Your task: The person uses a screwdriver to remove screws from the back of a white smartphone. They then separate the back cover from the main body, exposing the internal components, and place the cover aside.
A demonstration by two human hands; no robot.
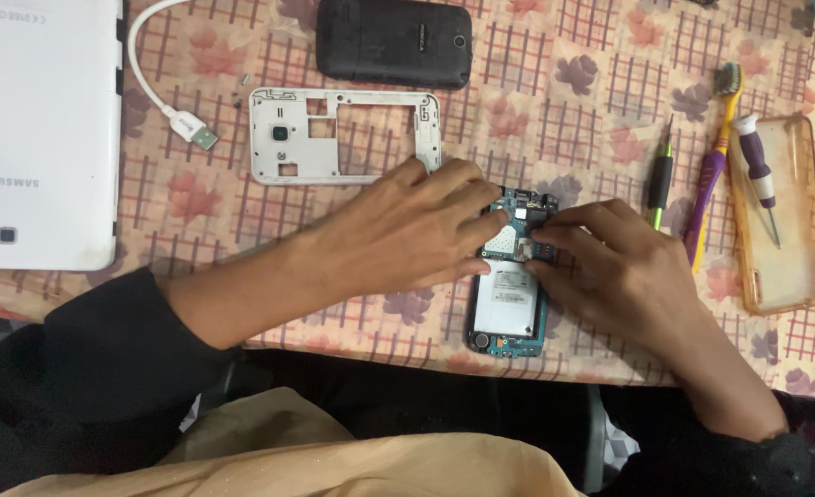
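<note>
Head view shows me both hands on an opened phone [507, 299] lying near the table's front edge on the flowered tablecloth [564, 101]. My left hand [407, 235] rests flat over its upper left side, fingers spread, gripping nothing. My right hand [624, 267] pinches at the circuit board [518, 225] with its fingertips; whether it holds a part I cannot tell. Just above lies a white phone frame [343, 138], beyond it a black back cover [394, 41]. A screwdriver [659, 184], toothbrush [713, 166] and clear case [794, 239] lie to the right, a white tablet [40, 129] on the left.
</note>
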